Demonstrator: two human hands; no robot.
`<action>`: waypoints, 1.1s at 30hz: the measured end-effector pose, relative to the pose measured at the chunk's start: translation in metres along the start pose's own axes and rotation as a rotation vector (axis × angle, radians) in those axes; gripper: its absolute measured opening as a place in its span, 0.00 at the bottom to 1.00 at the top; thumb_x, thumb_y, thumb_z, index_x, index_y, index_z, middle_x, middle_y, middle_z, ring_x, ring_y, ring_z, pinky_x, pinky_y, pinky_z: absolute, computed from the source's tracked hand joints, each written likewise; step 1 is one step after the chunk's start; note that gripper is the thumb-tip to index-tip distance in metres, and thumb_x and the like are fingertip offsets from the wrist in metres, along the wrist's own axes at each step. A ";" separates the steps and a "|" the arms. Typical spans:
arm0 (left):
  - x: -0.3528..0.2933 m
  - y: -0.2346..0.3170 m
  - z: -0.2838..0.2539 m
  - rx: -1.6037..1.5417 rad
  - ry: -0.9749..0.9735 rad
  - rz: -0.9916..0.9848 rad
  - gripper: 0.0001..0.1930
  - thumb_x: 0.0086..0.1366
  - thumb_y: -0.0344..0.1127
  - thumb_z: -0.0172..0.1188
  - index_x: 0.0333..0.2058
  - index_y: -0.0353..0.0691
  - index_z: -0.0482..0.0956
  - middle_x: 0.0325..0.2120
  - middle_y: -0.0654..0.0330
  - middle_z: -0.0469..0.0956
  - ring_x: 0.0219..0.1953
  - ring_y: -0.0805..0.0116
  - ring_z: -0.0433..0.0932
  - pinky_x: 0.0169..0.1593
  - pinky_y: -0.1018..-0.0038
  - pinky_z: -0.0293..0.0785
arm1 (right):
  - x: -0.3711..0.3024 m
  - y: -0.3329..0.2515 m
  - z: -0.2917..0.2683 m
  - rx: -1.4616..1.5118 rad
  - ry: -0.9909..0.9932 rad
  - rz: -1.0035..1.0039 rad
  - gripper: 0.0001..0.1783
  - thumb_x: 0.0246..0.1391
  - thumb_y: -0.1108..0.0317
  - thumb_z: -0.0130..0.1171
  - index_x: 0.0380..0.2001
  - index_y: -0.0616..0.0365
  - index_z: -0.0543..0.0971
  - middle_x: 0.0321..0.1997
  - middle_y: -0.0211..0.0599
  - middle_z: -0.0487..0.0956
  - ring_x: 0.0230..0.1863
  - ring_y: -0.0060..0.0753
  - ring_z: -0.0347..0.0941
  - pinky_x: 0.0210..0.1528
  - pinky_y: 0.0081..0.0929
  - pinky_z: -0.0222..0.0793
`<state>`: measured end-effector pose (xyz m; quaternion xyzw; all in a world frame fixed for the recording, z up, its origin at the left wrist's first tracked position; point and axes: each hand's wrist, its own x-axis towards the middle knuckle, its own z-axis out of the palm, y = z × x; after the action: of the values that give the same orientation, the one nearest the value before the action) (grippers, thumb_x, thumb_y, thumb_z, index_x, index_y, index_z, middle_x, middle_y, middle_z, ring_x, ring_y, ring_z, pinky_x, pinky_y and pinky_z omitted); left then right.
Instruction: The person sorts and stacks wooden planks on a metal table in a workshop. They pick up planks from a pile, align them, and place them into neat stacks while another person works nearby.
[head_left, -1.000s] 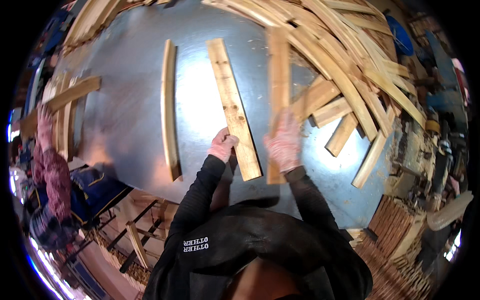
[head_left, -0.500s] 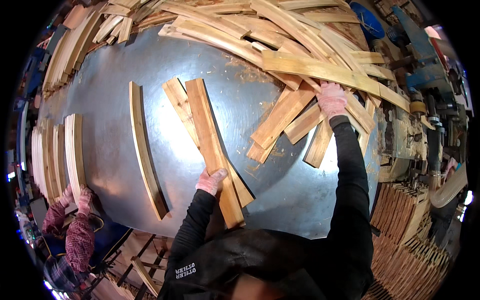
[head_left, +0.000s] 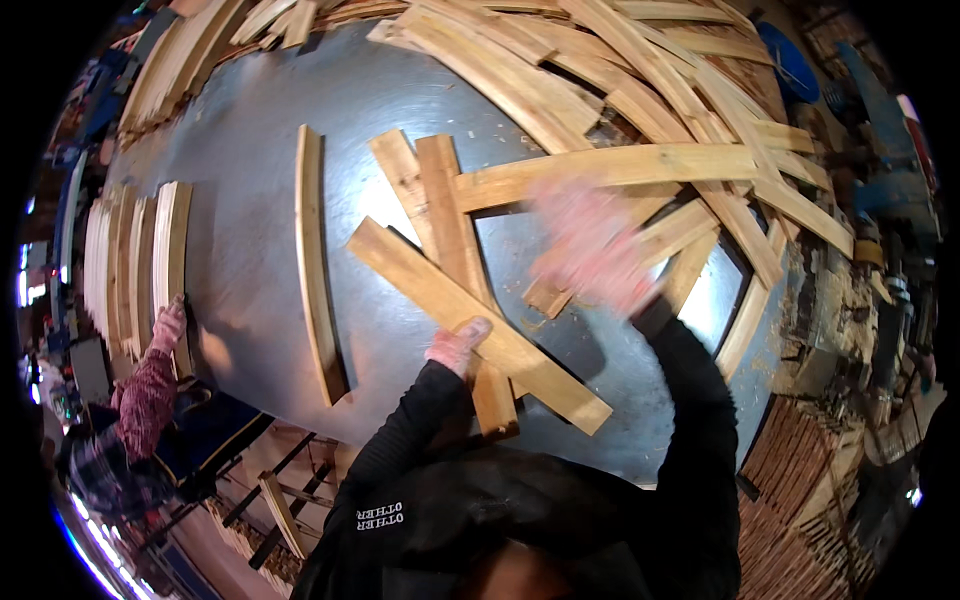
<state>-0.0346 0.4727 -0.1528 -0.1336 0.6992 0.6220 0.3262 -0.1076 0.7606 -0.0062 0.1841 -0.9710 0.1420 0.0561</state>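
My left hand (head_left: 458, 346), in a pinkish work glove, is closed on a wooden board (head_left: 430, 287), its thumb lying on the top face. The board slants across two other boards, a reddish-brown one (head_left: 450, 220) and a lighter one (head_left: 400, 175), which cross beneath it on the metal table. My right hand (head_left: 598, 248), gloved too, is smeared by motion. It is over the right part of the table, at the lower edge of a long pale board (head_left: 640, 166). Whether its fingers grip anything cannot be made out.
A heap of loose boards (head_left: 500, 85) covers the far right of the metal table (head_left: 240, 130). A single board (head_left: 315, 270) lies left of centre. At the left edge, another person's gloved hand (head_left: 170, 325) touches a row of boards (head_left: 172, 240). Stacked wood (head_left: 800, 470) stands at lower right.
A board now lies diagonally over the crossed pair, under my left hand. My right hand has come left from the heap, blurring. The long pale board's near end has shifted left, toward the crossed boards.
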 end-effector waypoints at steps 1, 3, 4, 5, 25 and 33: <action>-0.002 0.024 0.006 0.208 0.030 -0.109 0.23 0.56 0.46 0.70 0.44 0.34 0.81 0.38 0.58 0.82 0.40 0.65 0.79 0.46 0.68 0.73 | 0.015 0.037 -0.015 -0.343 -0.134 0.158 0.54 0.41 0.39 0.65 0.69 0.51 0.59 0.72 0.46 0.60 0.72 0.45 0.54 0.74 0.46 0.44; -0.014 0.057 0.018 0.117 0.037 -0.125 0.20 0.59 0.44 0.68 0.44 0.35 0.82 0.39 0.60 0.83 0.40 0.67 0.81 0.45 0.70 0.75 | -0.005 0.132 0.002 -0.421 -0.203 0.277 0.49 0.43 0.51 0.68 0.67 0.51 0.60 0.65 0.47 0.68 0.67 0.47 0.63 0.69 0.45 0.53; -0.016 0.062 0.021 0.059 0.065 -0.134 0.19 0.60 0.43 0.67 0.44 0.35 0.82 0.40 0.60 0.84 0.40 0.68 0.82 0.44 0.71 0.76 | 0.007 0.148 -0.006 -0.442 -0.444 0.316 0.48 0.41 0.54 0.69 0.66 0.50 0.62 0.58 0.47 0.73 0.59 0.48 0.70 0.63 0.41 0.62; -0.013 0.042 0.027 -0.362 0.078 -0.070 0.21 0.58 0.41 0.68 0.46 0.34 0.80 0.40 0.59 0.83 0.40 0.66 0.81 0.46 0.69 0.75 | 0.017 0.146 -0.007 -0.407 -0.503 0.361 0.48 0.41 0.52 0.69 0.66 0.51 0.62 0.56 0.47 0.75 0.56 0.48 0.72 0.60 0.40 0.65; 0.050 0.053 -0.021 -0.695 0.042 0.018 0.30 0.61 0.44 0.66 0.57 0.33 0.69 0.52 0.52 0.75 0.52 0.63 0.75 0.55 0.67 0.72 | -0.041 -0.105 0.048 0.253 -0.485 0.478 0.50 0.53 0.48 0.57 0.69 0.65 0.48 0.59 0.62 0.71 0.58 0.55 0.72 0.59 0.42 0.68; 0.044 0.078 -0.018 -0.011 0.161 -0.029 0.33 0.56 0.46 0.69 0.53 0.30 0.70 0.44 0.52 0.78 0.45 0.63 0.77 0.50 0.67 0.72 | 0.010 -0.086 0.048 0.567 -0.415 0.633 0.47 0.61 0.39 0.43 0.67 0.71 0.52 0.53 0.71 0.73 0.57 0.59 0.71 0.58 0.41 0.67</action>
<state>-0.1193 0.4805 -0.1191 -0.1951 0.7177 0.6082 0.2773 -0.0878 0.6663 -0.0279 -0.0882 -0.8931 0.3717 -0.2374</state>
